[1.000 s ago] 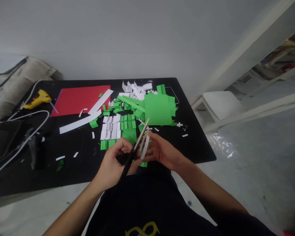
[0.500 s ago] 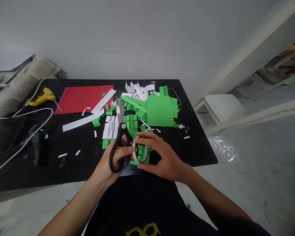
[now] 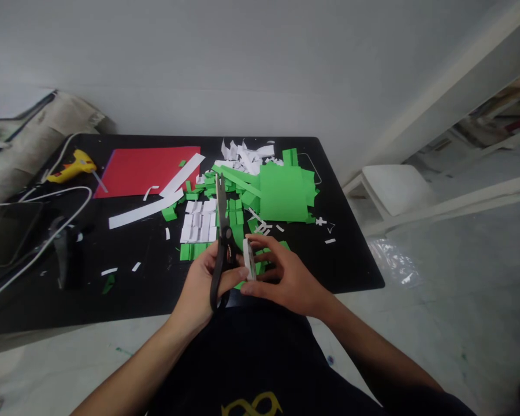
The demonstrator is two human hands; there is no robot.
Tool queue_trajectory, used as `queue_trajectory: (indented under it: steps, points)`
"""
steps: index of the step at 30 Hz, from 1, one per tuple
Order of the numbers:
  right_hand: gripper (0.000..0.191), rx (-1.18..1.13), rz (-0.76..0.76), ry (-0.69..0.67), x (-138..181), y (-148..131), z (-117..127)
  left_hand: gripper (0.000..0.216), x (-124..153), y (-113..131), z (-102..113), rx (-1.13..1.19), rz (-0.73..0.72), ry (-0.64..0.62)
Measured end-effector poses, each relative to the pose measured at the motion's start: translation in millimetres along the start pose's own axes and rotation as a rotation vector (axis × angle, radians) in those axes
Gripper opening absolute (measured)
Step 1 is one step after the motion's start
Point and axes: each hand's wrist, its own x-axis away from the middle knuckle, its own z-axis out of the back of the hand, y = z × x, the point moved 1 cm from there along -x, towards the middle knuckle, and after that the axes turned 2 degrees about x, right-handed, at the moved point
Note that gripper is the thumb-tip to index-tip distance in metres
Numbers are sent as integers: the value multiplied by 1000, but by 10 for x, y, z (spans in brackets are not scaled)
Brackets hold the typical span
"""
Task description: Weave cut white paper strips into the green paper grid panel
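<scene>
My left hand [image 3: 201, 283] is closed round the black handles of a pair of scissors [image 3: 222, 231], whose blades point away from me over the table. My right hand [image 3: 286, 274] pinches a white paper strip [image 3: 248, 259] bent into a loop, held right beside the scissors. Both hands hover at the near edge of the black table [image 3: 156, 283]. Just beyond them lie rows of small white and green paper pieces [image 3: 199, 226] and a larger green sheet [image 3: 283, 193].
A red sheet [image 3: 149, 167] and long white strips [image 3: 145, 211] lie at the table's back left. A yellow glue gun [image 3: 71, 166] with white cables [image 3: 47, 240] sits at the far left. A white stool [image 3: 392, 185] stands to the right of the table.
The scissors turned from pointing up and right to pointing straight away from me. The white strip went from loose curved ends to a tight loop pinched next to the scissors.
</scene>
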Motion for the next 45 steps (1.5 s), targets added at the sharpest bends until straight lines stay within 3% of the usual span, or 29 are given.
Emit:
queue_trajectory:
  steps: [4,8,21,25,29,38,45]
  points:
    - [100,147,161,-78,25,-46,40,30,-34,55,-5,52,34,35]
    - [81,258,312,-92,15,-66,70,28,-54,61,-16,152,95,47]
    - [79,160,159,-30,25,-9,57,33,42,3,0,-10,23,-62]
    - [80,271,272,6,49,-69,80,31,39,18,17,-14,0,-83]
    - [54,340,385,-15,56,-140,134,31,28,21,25,-23,0,-117]
    - [37,381,368,-40,31,-164,129,37,37,20,-29,-79,25,-108]
    - [38,438,350,-49,21,-201,118,37,43,41,-76,-81,42,-121]
